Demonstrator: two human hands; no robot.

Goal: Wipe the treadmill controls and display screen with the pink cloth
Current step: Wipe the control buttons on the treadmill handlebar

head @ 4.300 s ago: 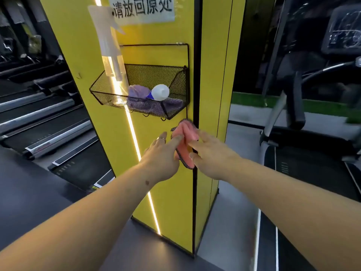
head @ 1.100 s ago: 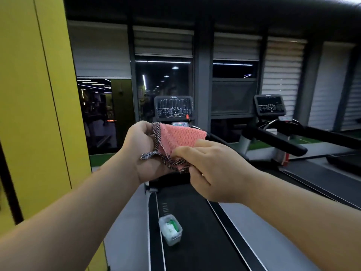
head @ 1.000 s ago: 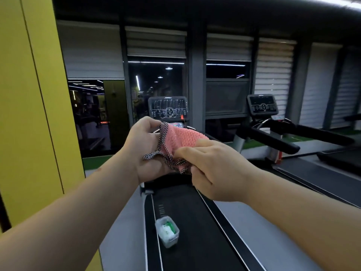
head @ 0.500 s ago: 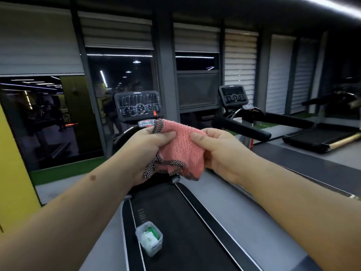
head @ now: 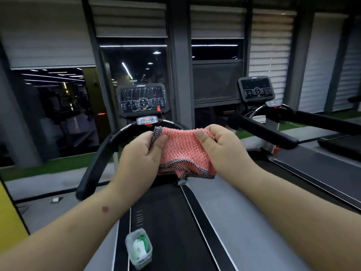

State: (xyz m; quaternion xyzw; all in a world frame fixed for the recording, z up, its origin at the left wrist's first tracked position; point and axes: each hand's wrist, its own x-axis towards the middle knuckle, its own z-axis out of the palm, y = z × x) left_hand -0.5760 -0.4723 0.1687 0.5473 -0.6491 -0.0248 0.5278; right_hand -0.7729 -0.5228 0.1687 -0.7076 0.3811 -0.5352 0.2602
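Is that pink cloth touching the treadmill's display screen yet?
Apart. The head view shows the pink cloth held up between the left hand and right hand, well short of the display screen.

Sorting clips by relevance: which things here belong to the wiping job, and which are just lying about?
Job: cloth, left hand, right hand, display, controls.
Lying about: plastic box on the belt, second treadmill, yellow pillar.
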